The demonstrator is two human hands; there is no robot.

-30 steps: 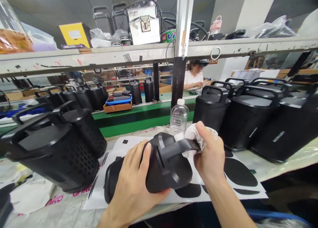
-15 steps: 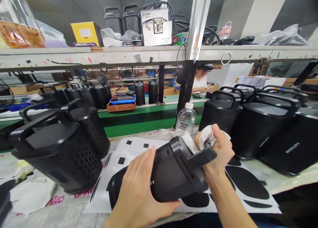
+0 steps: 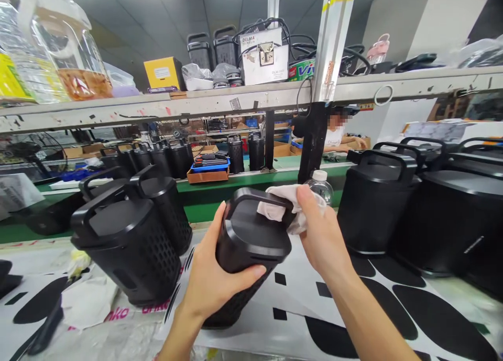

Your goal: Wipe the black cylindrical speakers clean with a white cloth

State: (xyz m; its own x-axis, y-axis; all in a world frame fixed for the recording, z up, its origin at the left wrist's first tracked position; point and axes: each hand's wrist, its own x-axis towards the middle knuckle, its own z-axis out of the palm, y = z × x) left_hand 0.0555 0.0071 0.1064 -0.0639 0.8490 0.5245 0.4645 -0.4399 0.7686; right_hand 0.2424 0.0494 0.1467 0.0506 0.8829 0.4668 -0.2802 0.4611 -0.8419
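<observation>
A black portable speaker (image 3: 255, 232) with a carry handle stands tilted over the white sheet in front of me. My left hand (image 3: 212, 277) wraps round its side, thumb across the front and fingers behind. In my right hand (image 3: 318, 225) is a white cloth (image 3: 288, 201), bunched between thumb and fingers. The cloth is pressed on the right part of the speaker's handle, and part of it reaches under the handle onto the top. The lower end of the speaker rests near the sheet; my left wrist hides some of it.
Similar black speakers stand at the left (image 3: 129, 245) and right (image 3: 377, 204). A clear bottle (image 3: 320, 185) stands behind my right hand. The white sheet (image 3: 293, 277) bears black cut shapes. Overhead runs a loaded shelf (image 3: 212, 100). Beyond a green bench, a person (image 3: 338, 133) sits.
The speaker has swung from lying sideways to more upright, its top now facing me. My right hand and cloth have moved left along the handle. The camera view has shifted left.
</observation>
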